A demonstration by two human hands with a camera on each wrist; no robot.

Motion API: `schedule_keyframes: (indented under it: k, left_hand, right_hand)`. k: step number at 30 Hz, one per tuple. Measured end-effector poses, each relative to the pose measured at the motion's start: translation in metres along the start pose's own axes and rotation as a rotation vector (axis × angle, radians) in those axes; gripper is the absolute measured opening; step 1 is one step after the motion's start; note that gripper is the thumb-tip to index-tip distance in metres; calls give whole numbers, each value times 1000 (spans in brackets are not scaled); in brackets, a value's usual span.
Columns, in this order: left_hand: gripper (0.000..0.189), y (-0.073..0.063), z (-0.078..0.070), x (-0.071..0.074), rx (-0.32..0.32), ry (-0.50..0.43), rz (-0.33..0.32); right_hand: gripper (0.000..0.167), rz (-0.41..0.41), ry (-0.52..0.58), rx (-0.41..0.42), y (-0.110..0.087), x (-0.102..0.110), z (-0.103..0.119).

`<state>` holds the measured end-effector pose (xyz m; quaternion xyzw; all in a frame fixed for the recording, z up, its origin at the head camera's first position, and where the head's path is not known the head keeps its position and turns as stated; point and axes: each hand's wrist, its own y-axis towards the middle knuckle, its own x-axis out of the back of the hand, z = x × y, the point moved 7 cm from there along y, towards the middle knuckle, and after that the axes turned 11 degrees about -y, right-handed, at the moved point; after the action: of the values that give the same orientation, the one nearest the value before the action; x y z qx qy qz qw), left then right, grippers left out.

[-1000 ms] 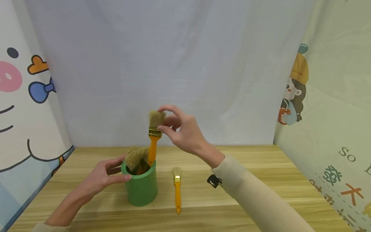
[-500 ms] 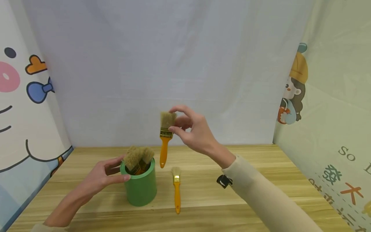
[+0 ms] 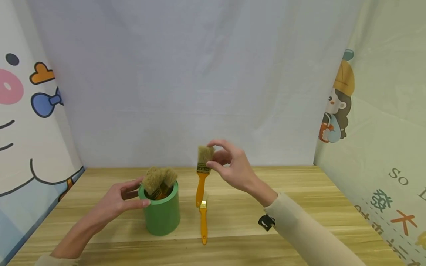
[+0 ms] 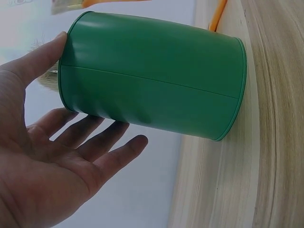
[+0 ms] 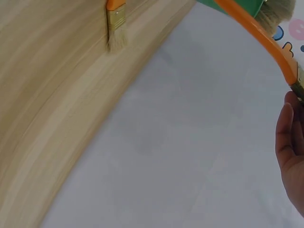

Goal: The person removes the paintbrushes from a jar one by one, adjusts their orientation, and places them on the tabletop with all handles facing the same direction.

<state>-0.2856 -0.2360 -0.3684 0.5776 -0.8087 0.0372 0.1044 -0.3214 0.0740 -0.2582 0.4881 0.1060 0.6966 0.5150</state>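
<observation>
In the head view my right hand pinches a paintbrush near its bristles and metal band, the orange handle hanging down. It is raised over the table, and its handle tip overlaps a smaller paintbrush that lies there. My left hand steadies a green pot, thumb at the rim and fingers along the far side. Inside the pot, wide paintbrushes stand with bristles up. The left wrist view shows the thumb and fingers against the green pot.
The wooden table reaches back to a grey-white cloth. Printed cartoon panels stand at the left and right. A small black item hangs by the right cuff.
My right hand has carried the paintbrush from above the pot to the right, then lowered it over the lying paintbrush. The left hand and the pot have stayed in place.
</observation>
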Motion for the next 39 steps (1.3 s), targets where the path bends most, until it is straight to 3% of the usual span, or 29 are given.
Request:
schedule_keyframes:
  k: [15, 19, 27, 34, 39]
  left_hand:
    - [85, 0, -1, 0, 17, 2, -12]
    - [85, 2, 0, 0, 22, -3, -8]
    - [85, 1, 3, 1, 28, -2, -7]
    - [86, 1, 2, 1, 42, 1, -13]
    - [86, 0, 1, 0, 35, 3, -12]
  right_hand:
    - [44, 139, -8, -205, -39, -11, -44]
    - [45, 221, 32, -258, -49, -18, -60]
    - [46, 392, 182, -455, -74, -40, -100]
    - [45, 425, 257, -518, -82, -50, -118]
    - [44, 434, 241, -549, -84, -57, -130]
